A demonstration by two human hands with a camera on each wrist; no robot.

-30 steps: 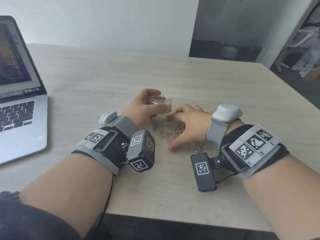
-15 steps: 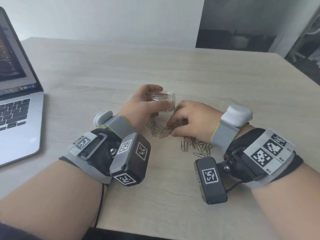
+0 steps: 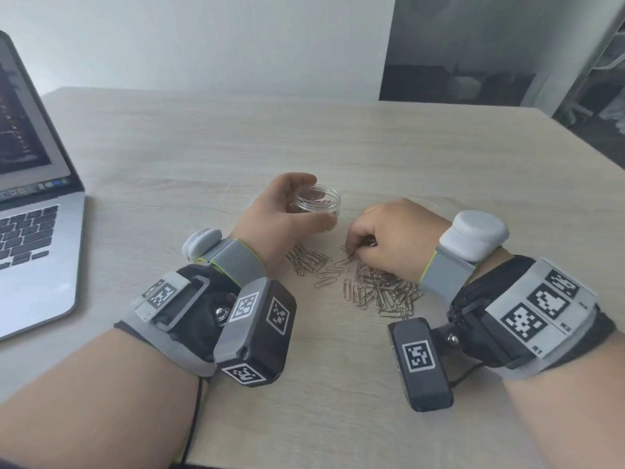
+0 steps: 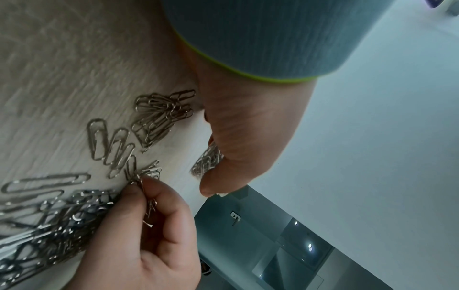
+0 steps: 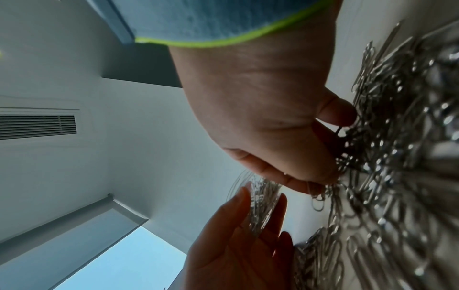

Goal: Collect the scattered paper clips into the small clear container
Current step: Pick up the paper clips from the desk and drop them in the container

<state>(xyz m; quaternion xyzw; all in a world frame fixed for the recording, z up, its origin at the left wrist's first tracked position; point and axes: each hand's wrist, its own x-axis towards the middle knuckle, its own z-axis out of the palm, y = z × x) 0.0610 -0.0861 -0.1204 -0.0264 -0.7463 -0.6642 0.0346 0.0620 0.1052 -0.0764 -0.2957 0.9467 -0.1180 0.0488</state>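
The small clear container (image 3: 317, 205) stands on the table with a few clips inside, and my left hand (image 3: 287, 213) grips it from the left between thumb and fingers. Just to its right, my right hand (image 3: 359, 241) hovers low over the table with its fingers curled and pinches a small bunch of paper clips (image 3: 363, 243). In the left wrist view that right hand (image 4: 143, 193) nips clips (image 4: 149, 204) beside the container (image 4: 207, 162). Loose silver paper clips (image 3: 384, 294) lie heaped under my right wrist. A smaller cluster (image 3: 309, 262) lies by my left wrist.
An open laptop (image 3: 37, 252) sits at the table's left side. The light wooden table (image 3: 338, 147) stretches away beyond the hands, and its near edge runs close to my forearms. The right wrist view shows the clip heap (image 5: 397, 157) very close.
My right hand went from lying spread over the clip pile to drawing its fingers together and pinching a bunch of clips. The left hand kept its hold on the container.
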